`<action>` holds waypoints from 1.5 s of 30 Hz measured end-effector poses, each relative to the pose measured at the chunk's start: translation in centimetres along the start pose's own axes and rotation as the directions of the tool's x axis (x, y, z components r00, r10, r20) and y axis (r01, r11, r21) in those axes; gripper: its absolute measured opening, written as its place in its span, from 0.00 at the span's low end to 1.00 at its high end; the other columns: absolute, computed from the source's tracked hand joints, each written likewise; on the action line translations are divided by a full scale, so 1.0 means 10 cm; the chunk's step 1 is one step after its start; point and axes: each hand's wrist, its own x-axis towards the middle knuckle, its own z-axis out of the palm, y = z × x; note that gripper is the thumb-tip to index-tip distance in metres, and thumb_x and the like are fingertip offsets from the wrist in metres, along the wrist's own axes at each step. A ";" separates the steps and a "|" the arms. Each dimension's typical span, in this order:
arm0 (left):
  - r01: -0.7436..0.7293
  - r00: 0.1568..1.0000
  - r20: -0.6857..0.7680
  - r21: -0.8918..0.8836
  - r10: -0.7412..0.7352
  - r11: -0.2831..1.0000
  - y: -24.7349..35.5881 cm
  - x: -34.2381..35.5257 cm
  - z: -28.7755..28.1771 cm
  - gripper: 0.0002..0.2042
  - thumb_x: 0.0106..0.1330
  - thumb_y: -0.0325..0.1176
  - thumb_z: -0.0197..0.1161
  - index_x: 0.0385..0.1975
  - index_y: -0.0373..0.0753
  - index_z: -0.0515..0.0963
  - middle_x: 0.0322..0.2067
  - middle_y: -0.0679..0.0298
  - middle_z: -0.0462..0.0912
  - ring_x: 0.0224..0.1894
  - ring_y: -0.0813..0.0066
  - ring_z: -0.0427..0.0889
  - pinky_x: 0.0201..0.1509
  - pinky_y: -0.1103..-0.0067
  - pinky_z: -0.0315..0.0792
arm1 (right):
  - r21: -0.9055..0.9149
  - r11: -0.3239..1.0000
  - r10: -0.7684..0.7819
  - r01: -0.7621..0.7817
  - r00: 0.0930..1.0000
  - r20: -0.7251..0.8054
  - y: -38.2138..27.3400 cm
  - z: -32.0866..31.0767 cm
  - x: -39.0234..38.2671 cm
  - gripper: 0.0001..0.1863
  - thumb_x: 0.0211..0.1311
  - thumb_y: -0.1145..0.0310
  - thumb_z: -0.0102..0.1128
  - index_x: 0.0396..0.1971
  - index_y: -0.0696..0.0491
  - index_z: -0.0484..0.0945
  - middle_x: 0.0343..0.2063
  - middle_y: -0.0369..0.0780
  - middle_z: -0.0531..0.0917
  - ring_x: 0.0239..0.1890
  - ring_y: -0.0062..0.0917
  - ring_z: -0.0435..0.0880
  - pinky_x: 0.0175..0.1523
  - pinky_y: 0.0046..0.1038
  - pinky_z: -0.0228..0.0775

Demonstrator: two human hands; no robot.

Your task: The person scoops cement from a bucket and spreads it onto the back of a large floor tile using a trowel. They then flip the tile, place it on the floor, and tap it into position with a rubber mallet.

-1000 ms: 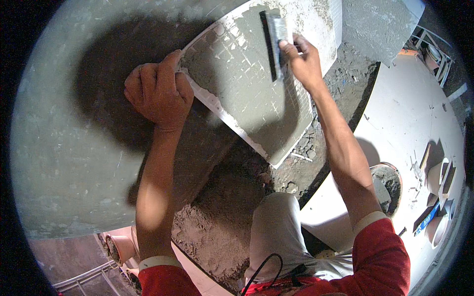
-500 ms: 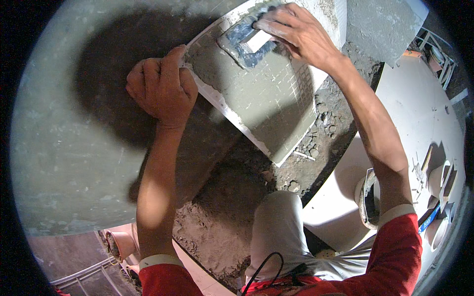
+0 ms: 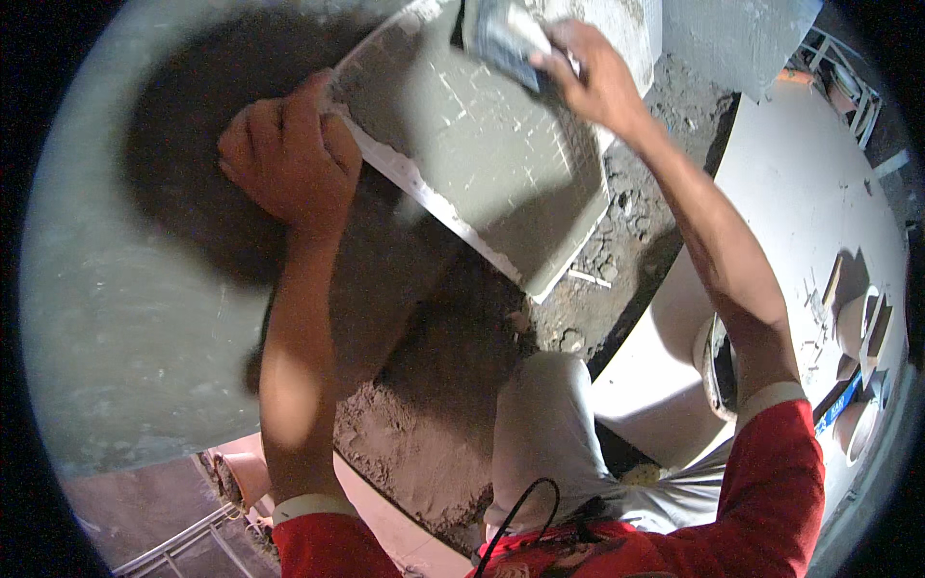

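Observation:
My left hand (image 3: 289,159) is closed at the left edge of a white-edged panel (image 3: 409,178), its fingertips hidden. Grey mortar (image 3: 482,144) coats the panel's face, and a grid of small squares and white lines shows through in places. At the panel's far end, my right hand (image 3: 588,77) grips a plastering trowel (image 3: 511,43) with a flat, smeared blade and a pale handle. Motion blurs the trowel, which lies over the mortar; whether it touches cannot be made out.
A large smooth grey surface (image 3: 145,356) rises on the left, under my arm's shadow. Rubble and dirt (image 3: 414,453) lie below the panel. To the right, a white board (image 3: 771,193) bears scraps and several buckets (image 3: 853,323). Another bucket (image 3: 246,477) stands lower left.
The trowel has slid up and slightly right over the panel, baring more white lines in the mortar. My left hand and the panel appear slightly farther up and left.

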 end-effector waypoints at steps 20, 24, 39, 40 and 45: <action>-0.089 0.984 0.156 0.039 0.082 0.995 0.01 0.05 -0.18 0.16 0.57 0.33 0.58 0.41 0.62 0.87 0.31 0.70 0.77 0.40 0.63 0.77 0.48 0.64 0.66 | 0.514 0.564 0.773 -0.646 0.632 -0.054 0.54 0.62 -1.05 0.29 0.66 0.54 0.69 0.59 0.58 0.80 0.45 0.42 0.87 0.45 0.28 0.84 0.57 0.30 0.73; -0.002 0.989 0.146 0.001 0.002 1.000 -0.01 0.00 -0.08 0.16 0.58 0.33 0.58 0.41 0.61 0.87 0.31 0.70 0.78 0.39 0.63 0.77 0.48 0.65 0.66 | 0.478 0.693 0.581 -0.540 0.810 0.073 -0.04 0.72 -1.18 0.23 0.65 0.55 0.70 0.54 0.54 0.83 0.47 0.43 0.85 0.52 0.32 0.82 0.59 0.35 0.73; -0.027 0.998 0.060 -0.027 0.029 0.999 -0.04 -0.01 -0.02 0.14 0.58 0.35 0.57 0.40 0.59 0.86 0.29 0.69 0.74 0.38 0.62 0.75 0.46 0.63 0.66 | 0.611 0.697 0.585 -0.374 0.790 -0.183 -0.23 0.76 -0.68 0.16 0.67 0.62 0.68 0.44 0.62 0.84 0.32 0.35 0.82 0.36 0.20 0.79 0.43 0.26 0.72; -0.016 0.997 0.078 -0.027 0.018 1.000 -0.05 -0.03 -0.03 0.14 0.58 0.35 0.58 0.40 0.59 0.86 0.29 0.68 0.74 0.39 0.61 0.75 0.46 0.63 0.66 | 0.620 0.661 0.595 -0.423 0.798 -0.091 -0.42 0.71 -0.65 0.19 0.64 0.61 0.70 0.45 0.62 0.83 0.34 0.40 0.81 0.38 0.25 0.79 0.46 0.29 0.72; 0.027 0.997 0.071 -0.028 -0.025 0.999 0.04 -0.03 -0.04 0.15 0.56 0.34 0.58 0.41 0.59 0.86 0.30 0.68 0.73 0.42 0.61 0.74 0.49 0.62 0.67 | 0.393 0.891 0.272 -0.227 0.960 -0.062 -1.11 0.37 -0.70 0.18 0.62 0.62 0.70 0.47 0.57 0.84 0.41 0.46 0.83 0.46 0.40 0.84 0.52 0.39 0.74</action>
